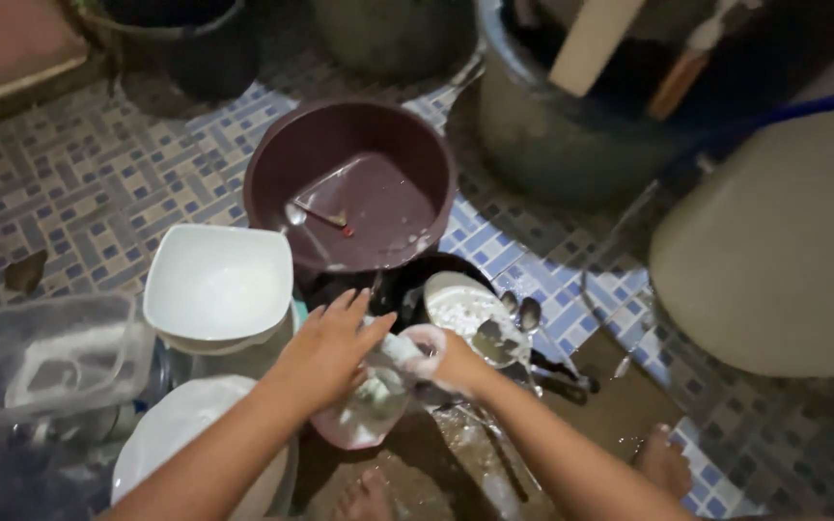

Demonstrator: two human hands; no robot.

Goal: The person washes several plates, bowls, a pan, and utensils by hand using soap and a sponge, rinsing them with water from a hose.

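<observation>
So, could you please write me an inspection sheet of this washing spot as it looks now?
Surface: wet patterned tile floor.
Job's things: clear glass, soapy, gripped by the left hand; right hand, foamy, at its rim.
Clutter: maroon basin with water and a spoon; white square bowl; soapy plate; spoons; clear plastic box.
Hands: both on the glass.
Cables: blue hose.
Surroundings: dark buckets, bare feet.

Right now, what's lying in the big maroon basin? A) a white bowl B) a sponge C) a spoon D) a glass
C: a spoon lies alone in the shallow water of the maroon basin; the white bowl sits outside it, on the left.
</observation>
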